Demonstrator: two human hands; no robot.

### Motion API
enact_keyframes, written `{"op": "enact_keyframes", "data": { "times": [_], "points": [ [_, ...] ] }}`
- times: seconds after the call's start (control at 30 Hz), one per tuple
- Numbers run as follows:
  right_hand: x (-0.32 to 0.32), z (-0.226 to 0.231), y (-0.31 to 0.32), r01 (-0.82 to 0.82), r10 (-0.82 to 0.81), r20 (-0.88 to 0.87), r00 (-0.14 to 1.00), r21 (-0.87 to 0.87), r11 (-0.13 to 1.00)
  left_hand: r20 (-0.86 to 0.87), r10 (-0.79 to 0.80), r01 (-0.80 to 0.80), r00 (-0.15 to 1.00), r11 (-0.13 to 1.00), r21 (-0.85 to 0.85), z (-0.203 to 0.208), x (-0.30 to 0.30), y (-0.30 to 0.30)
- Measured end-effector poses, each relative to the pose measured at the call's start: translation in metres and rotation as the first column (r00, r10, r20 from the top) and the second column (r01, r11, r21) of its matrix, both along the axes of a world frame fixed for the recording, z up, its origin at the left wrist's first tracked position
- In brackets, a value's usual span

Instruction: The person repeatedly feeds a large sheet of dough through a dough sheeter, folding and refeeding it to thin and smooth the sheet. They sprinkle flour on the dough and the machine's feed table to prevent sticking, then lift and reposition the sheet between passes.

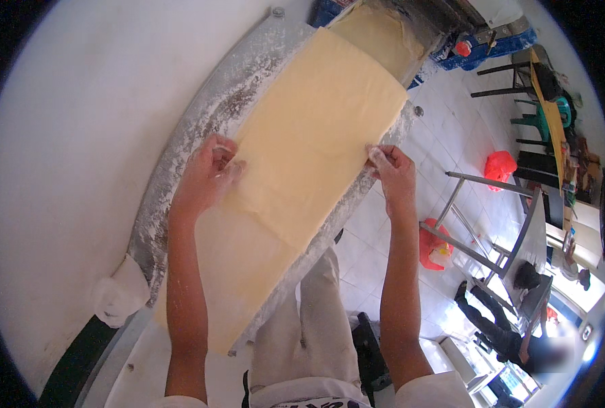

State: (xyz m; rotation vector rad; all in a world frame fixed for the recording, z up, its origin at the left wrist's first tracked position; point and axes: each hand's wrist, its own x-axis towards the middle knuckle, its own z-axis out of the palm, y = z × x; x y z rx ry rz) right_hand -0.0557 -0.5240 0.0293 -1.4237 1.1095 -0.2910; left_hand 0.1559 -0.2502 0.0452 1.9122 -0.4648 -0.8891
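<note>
A wide, pale yellow dough sheet (323,115) lies along a long, floured metal table (173,163). It is folded into layers, and the nearer part looks whiter, dusted with flour. My left hand (211,173) is at the sheet's left edge, its fingers curled and the thumb on the dough. On the opposite edge, my right hand (394,173) pinches the sheet between thumb and fingers. Both hands are dusted with flour. At the far end the dough meets another dough piece (377,34) at a machine (438,24).
A white wall runs along the left, with a white cloth bundle (121,292) at the table's near left corner. To the right are a metal-framed table (496,262), red bags (499,168) and green stools (535,122) on the tiled floor. Another person (503,319) is farther off.
</note>
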Motion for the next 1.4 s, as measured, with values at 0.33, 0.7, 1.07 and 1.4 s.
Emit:
{"op": "enact_keyframes", "data": {
  "times": [0.33, 0.7, 1.07, 1.4],
  "points": [
    [-0.010, 0.015, 0.067, -0.383, 0.379, 0.052, 0.924, 0.113, 0.917, 0.230, -0.303, 0.268, 0.925, 0.948, 0.170, 0.028, 0.012, 0.011],
    [-0.018, 0.034, 0.133, -0.170, 0.055, 0.239, 0.969, 0.492, 0.854, 0.032, -0.238, 0.228, 0.971, 0.955, 0.192, 0.045, 0.007, 0.023],
    [-0.017, 0.039, 0.099, -0.413, 0.383, 0.213, 0.899, 0.124, 0.902, -0.244, -0.361, 0.330, 0.900, 0.930, -0.159, 0.024, 0.053, -0.015],
    [-0.032, 0.071, 0.118, -0.480, 0.430, 0.252, 0.867, 0.188, 0.857, -0.157, -0.401, 0.391, 0.902, 0.916, -0.094, 0.033, 0.048, 0.016]
  ]
}}
